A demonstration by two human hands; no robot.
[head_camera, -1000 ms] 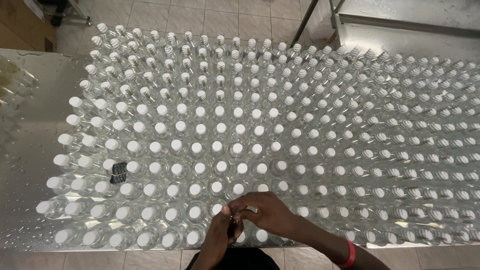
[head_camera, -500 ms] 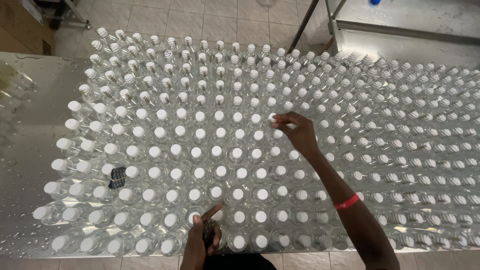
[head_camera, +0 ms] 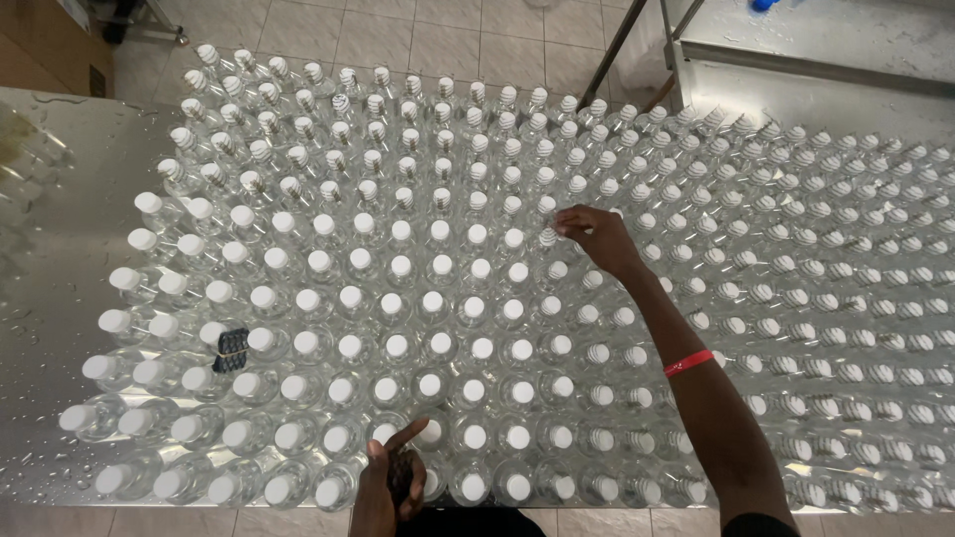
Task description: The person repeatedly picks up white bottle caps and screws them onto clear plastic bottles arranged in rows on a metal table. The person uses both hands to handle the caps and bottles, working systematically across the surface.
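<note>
Right hand [head_camera: 595, 237] pinches a bottle's capless neck [head_camera: 548, 237] mid-table, well beyond the black clip [head_camera: 232, 349]; left hand [head_camera: 388, 482] clenches dark caps. Light, slick plastic: best gripped by the neck

Clear bottles [head_camera: 438, 298] with white caps stand packed in close rows over nearly the whole tabletop [head_camera: 60, 229], leaving only narrow gaps between necks, too tight for a hand to pass between. Open room lies above the caps and on the bare wet strip at the far left. A small dark object [head_camera: 232, 349] sits among the near-left bottles. The right hand [head_camera: 592, 237] and its forearm stretch across the middle rows; the left hand [head_camera: 390, 484] sits at the near edge. A slanted metal leg [head_camera: 622, 50] stands beyond the far rows.
</note>
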